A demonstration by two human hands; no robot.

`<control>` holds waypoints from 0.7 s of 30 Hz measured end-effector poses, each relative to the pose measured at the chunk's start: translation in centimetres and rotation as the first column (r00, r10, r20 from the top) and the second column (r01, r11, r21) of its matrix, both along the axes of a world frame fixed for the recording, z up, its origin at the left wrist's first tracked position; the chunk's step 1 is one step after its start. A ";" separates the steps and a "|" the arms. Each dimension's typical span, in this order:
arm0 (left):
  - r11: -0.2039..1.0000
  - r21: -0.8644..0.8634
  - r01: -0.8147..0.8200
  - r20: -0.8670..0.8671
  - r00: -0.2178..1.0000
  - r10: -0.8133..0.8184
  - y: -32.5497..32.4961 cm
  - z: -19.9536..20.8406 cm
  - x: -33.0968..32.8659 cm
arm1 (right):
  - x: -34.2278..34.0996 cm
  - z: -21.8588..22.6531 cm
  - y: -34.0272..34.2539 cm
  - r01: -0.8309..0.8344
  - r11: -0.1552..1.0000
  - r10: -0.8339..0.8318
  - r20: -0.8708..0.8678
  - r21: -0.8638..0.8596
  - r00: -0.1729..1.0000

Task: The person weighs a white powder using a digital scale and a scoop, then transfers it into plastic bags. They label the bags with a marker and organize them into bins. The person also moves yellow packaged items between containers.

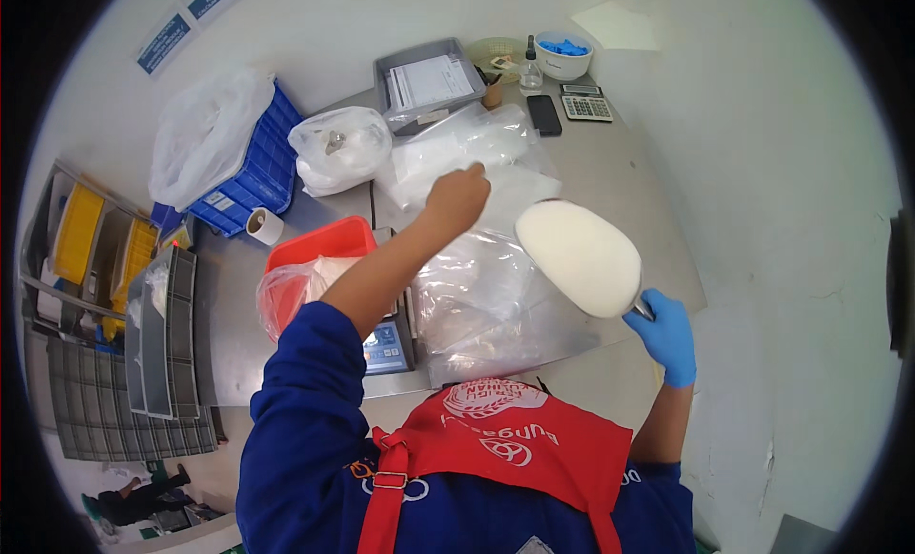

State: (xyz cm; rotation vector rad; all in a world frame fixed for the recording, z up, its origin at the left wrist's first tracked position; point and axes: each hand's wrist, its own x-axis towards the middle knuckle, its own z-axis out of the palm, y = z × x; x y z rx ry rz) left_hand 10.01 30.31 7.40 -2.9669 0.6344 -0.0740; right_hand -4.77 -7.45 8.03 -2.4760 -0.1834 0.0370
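Observation:
My right hand (667,337), in a blue glove, grips the handle of a metal scoop heaped with white powder (583,258). The scoop is held level at the right side of the steel table. My left hand (458,201) is bare and reaches over the clear plastic bags (481,144) at the back middle. Its fingers are curled together, and what they hold, if anything, cannot be made out. Under my left forearm a red tub (329,237) lined with a clear bag sits on a digital scale (385,348). White powder shows in the bag (332,270).
More clear bags (477,292) lie flat beside the scale. A tied white bag (335,149), a grey tray of papers (426,82), a phone (544,115), a calculator (585,103) and a bowl of blue gloves (564,62) stand farther back. Left is a blue crate (257,158).

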 end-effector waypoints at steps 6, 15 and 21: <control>0.825 -0.564 -0.013 -0.093 0.995 -0.048 -3.7 0.0 -6.7 | 5.0 3.1 5.5 -0.197 0.889 0.251 0.079 -0.413 0.965; 0.465 -0.827 -0.317 -0.372 0.928 -0.029 -2.9 2.9 -10.9 | 10.8 9.3 15.5 -0.209 0.336 0.620 0.049 -0.918 0.783; 0.301 -0.838 -0.455 -0.386 0.885 0.262 2.0 -6.3 -16.7 | 9.8 10.6 20.3 -0.251 0.271 0.736 0.032 -0.929 0.677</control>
